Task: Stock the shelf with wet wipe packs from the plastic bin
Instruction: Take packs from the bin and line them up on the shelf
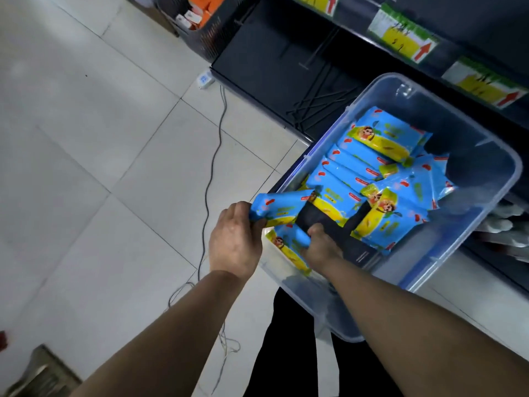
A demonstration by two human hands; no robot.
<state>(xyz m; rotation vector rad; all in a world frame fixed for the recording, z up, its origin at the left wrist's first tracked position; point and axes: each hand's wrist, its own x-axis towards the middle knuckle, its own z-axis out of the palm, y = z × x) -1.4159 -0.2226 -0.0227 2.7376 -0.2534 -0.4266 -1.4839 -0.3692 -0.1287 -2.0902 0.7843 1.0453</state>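
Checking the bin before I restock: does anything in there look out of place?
Yes. A flat black item lies among the blue wet wipe packs in the clear bin; it matches none of them. The packs lie jumbled, not stacked.

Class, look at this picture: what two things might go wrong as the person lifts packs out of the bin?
The left hand pinches a pack by its end over the bin rim; it may slip onto the floor. The cable trails across the tiles near the person's legs, so a step could snag it.
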